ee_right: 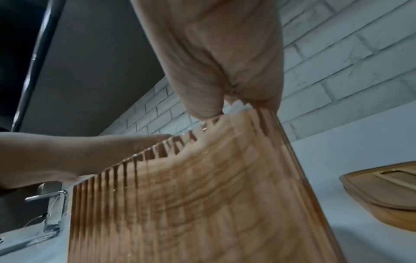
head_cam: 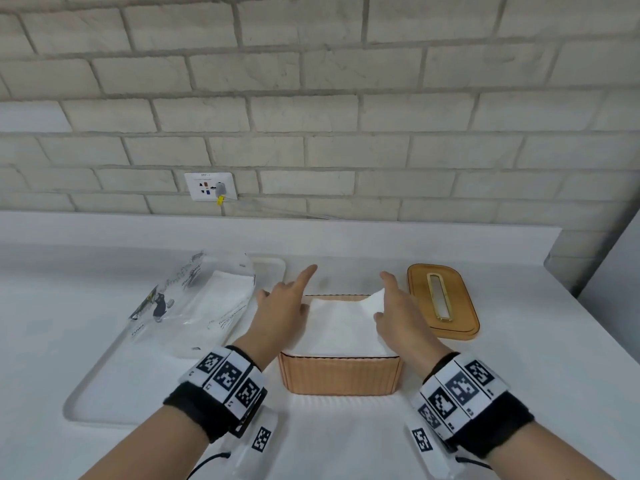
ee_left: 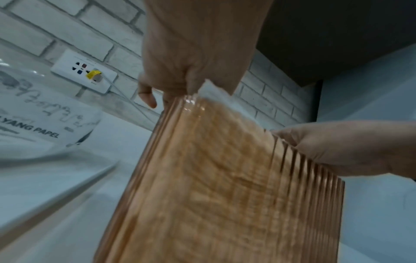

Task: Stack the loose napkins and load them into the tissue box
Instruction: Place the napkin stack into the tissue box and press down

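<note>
A ribbed amber tissue box [head_cam: 341,375] stands open on the white counter, filled with a stack of white napkins [head_cam: 341,327]. My left hand [head_cam: 284,306] presses on the stack's left side, index finger pointing straight out. My right hand [head_cam: 398,313] presses on the right side, where a napkin corner [head_cam: 375,297] curls up against it. In the left wrist view my left hand's fingers [ee_left: 180,85] reach down behind the box [ee_left: 225,178] wall. The right wrist view shows the same for my right hand's fingers [ee_right: 247,92] at the box [ee_right: 191,195] rim.
The box's amber lid [head_cam: 443,301] with a gold slot lies to the right. On the left, a clear plastic napkin pack [head_cam: 197,299] rests on a white tray [head_cam: 104,393]. A wall socket [head_cam: 210,186] sits in the brick wall behind.
</note>
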